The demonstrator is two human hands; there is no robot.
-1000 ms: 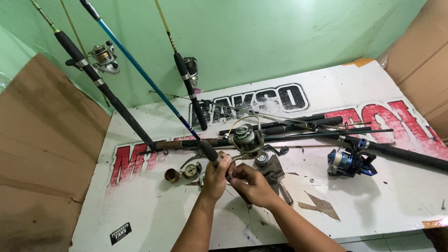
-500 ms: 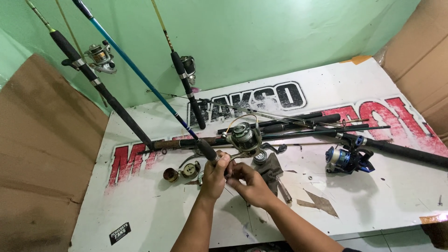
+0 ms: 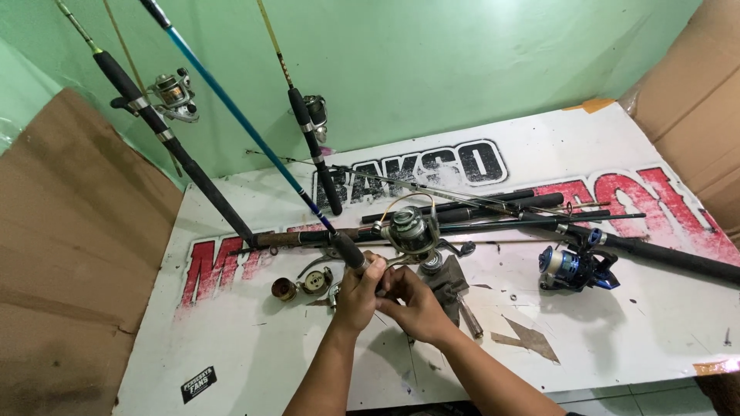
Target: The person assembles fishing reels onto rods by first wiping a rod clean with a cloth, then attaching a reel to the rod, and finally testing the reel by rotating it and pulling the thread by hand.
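White printed surface (image 3: 254, 339), set against a green wall (image 3: 432, 69). Blue fishing rod (image 3: 231, 115): butt end is gripped at the surface's middle by the left hand (image 3: 356, 296), fingers wrapped around the dark handle; long axis is tilted, tip pointed up and to the far left. Right hand (image 3: 412, 304): fingers are pressed against the handle just beside the left. Grey spinning reel (image 3: 411, 231) lies just behind both hands; blue reel (image 3: 574, 268) lies well apart, to the right.
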